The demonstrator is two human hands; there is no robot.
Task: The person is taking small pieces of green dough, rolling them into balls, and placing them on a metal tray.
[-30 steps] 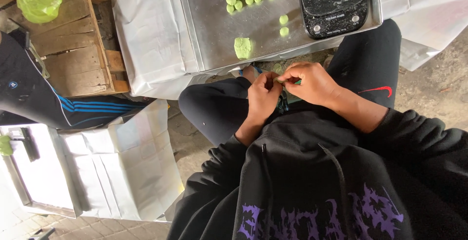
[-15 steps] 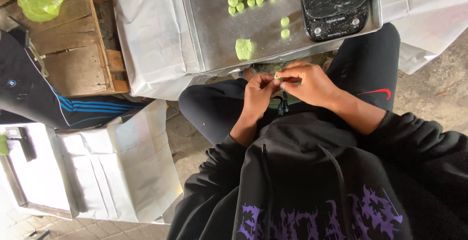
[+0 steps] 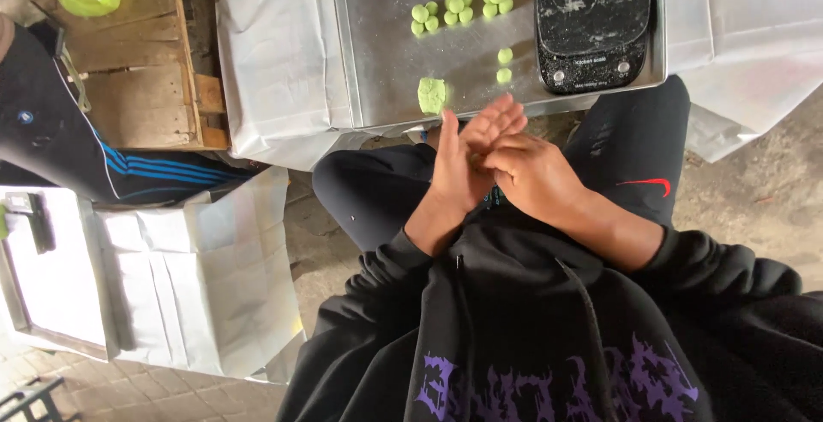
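Just below the table point(image 3: 386, 87) edge, the left hand point(image 3: 463, 173) and right hand point(image 3: 531, 177) press palm to palm over a hidden piece that could slip out onto the lap.

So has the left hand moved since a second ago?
Yes. The left hand has opened flat, palm against the right hand, its fingertips now reaching up to the near edge of the metal tray, close to the flattened green dough piece.

Small round pale-green dough balls point(image 3: 454, 9) on a silver-grey metal tray point(image 3: 386, 70); a flat black scale point(image 3: 593, 21) dusted white; a black hooded sweatshirt point(image 3: 549, 336) with purple print.
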